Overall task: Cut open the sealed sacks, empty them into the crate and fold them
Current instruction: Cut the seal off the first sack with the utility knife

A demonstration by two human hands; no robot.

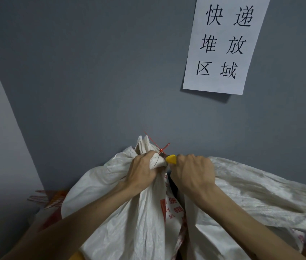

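Note:
A white woven sack (122,212) with red print stands upright in front of me, its neck bunched and tied with a red zip tie (161,149). My left hand (142,170) grips the bunched neck just below the tie. My right hand (192,170) holds a yellow-handled cutter (171,158), whose tip points at the tie beside the neck. The blade itself is mostly hidden between the hands. A second white sack (257,199) lies slumped to the right, behind my right hand.
A grey wall (95,76) rises close behind the sacks, with a white paper sign (223,44) printed in black characters at upper right. More red zip ties and a printed sack (50,199) lie at lower left. The crate is not in view.

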